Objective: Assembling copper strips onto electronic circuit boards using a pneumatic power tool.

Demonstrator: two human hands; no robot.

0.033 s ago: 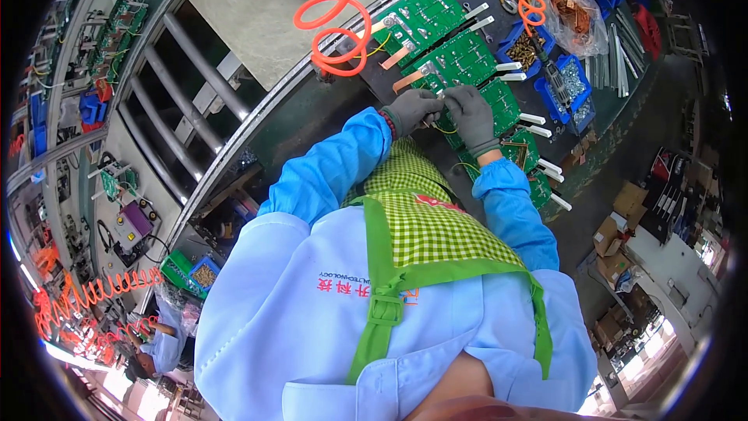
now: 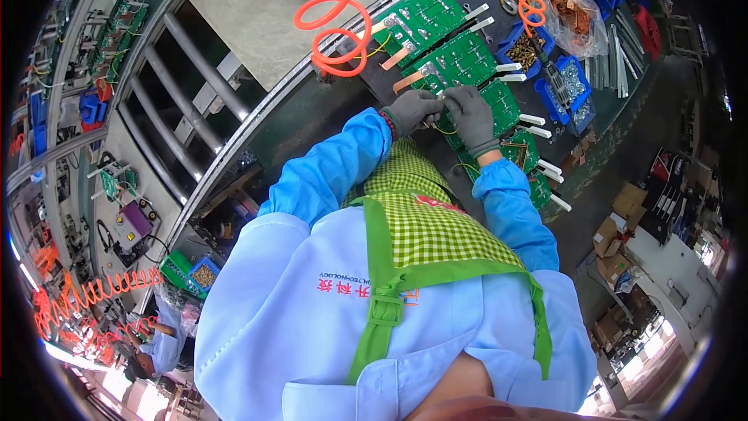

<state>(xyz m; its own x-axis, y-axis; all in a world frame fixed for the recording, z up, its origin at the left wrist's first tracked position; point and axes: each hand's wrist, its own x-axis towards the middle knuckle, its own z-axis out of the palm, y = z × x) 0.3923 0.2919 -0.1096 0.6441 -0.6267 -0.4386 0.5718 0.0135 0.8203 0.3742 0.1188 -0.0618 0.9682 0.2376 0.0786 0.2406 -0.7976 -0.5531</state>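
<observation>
My left hand (image 2: 415, 112), in a grey glove, is closed at the near left edge of a green circuit board (image 2: 501, 103). Beside it, my right hand (image 2: 472, 119), also gloved in grey, has its fingers pinched together over the same board. The fingertips of both hands nearly meet, and what they grip is too small and too covered to make out. A thin yellow wire (image 2: 445, 131) shows just below the hands. Farther up lies another green board (image 2: 460, 58) with a copper strip (image 2: 408, 80) sticking out at its left and white posts at its right.
Blue bins of brass parts (image 2: 523, 51) and silver screws (image 2: 573, 78) stand at the right, with a screwdriver (image 2: 555, 78) hanging over them. A clear bag of copper pieces (image 2: 573, 12) lies behind. An orange coiled hose (image 2: 340, 31) dangles at upper left. Metal rollers (image 2: 204, 66) lie left.
</observation>
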